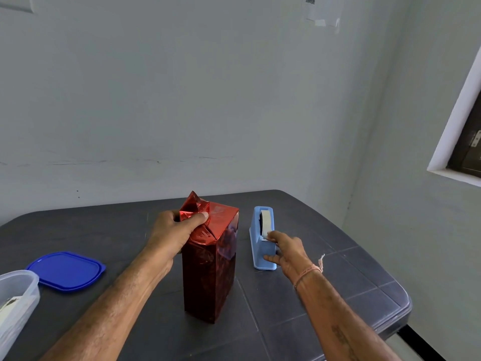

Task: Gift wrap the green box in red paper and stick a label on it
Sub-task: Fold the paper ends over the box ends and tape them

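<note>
A tall box wrapped in shiny red paper point(209, 272) stands upright in the middle of the dark table point(338, 282); none of the green box shows. My left hand point(173, 234) grips the folded paper at the box's top left, thumb pressing a flap down, and a pointed fold sticks up behind it. To the right stands a light blue tape dispenser point(263, 238) with a white roll. My right hand point(285, 252) is on the dispenser, fingertips pinching the tape end at its cutter, thumb against its side.
A blue plastic lid point(66, 270) lies flat on the table at the left. A clear plastic container point(15, 303) with something pale inside sits at the left edge. The wall runs close behind the table, whose right corner drops off near a window.
</note>
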`<state>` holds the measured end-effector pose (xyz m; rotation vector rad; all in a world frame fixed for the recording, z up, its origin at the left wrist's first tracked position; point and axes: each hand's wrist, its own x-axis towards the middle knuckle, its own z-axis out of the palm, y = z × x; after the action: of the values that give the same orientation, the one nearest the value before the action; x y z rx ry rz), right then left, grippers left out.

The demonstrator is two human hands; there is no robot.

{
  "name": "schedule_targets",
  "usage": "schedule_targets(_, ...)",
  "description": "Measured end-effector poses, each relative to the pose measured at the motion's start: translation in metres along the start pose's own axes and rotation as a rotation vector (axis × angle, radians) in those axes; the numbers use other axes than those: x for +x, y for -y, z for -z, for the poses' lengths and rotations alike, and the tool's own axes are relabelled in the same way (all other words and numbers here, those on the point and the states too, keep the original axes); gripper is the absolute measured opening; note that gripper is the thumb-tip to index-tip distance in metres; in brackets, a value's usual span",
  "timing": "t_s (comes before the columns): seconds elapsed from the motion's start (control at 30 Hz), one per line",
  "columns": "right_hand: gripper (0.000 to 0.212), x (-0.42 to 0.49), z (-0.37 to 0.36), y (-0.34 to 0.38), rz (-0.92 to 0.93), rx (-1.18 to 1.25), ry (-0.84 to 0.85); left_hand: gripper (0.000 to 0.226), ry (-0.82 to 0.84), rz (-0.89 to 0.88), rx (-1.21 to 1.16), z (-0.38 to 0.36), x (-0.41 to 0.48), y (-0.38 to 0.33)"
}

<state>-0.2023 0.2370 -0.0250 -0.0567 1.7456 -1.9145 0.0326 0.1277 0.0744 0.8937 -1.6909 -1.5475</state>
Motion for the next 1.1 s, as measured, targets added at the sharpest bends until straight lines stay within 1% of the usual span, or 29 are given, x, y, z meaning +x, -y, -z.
schedule_targets(0.07, 0.021, -0.001, 0.001, -0.002, 0.007, 0.026, 0.002, 0.015, 0.002, -0.002, -0.001, 0.000, 0.000, 0.000)
schedule_targets(0.2, 0.026, 0.000, 0.002, -0.004, 0.008, 0.070, 0.008, 0.015, -0.001, -0.003, -0.005, 0.000, 0.000, 0.000)
schedule_targets(0.3, 0.019, 0.000, 0.004, -0.007, 0.001, 0.098, 0.006, 0.015, 0.001, -0.003, -0.004, -0.001, 0.001, 0.001)
schedule_targets(0.5, 0.016, -0.003, 0.002, -0.012, 0.032, 0.063, -0.045, 0.016, -0.004, 0.003, 0.002, -0.001, 0.003, 0.002)
schedule_targets(0.67, 0.019, -0.004, 0.003, -0.016, 0.025, 0.053, -0.040, 0.017, -0.008, 0.011, -0.002, 0.000, 0.005, 0.003)
schedule_targets(0.8, 0.012, -0.008, 0.004, -0.020, 0.037, 0.061, -0.040, 0.014, -0.006, 0.004, -0.012, -0.001, 0.003, 0.003)
schedule_targets(0.97, 0.018, -0.009, 0.004, -0.027, 0.053, 0.038, -0.077, 0.014, -0.005, 0.001, -0.009, 0.000, 0.003, 0.002)
schedule_targets(1.1, 0.023, -0.008, 0.006, -0.030, 0.039, 0.012, -0.067, 0.014, -0.002, 0.000, -0.003, -0.001, 0.004, 0.003)
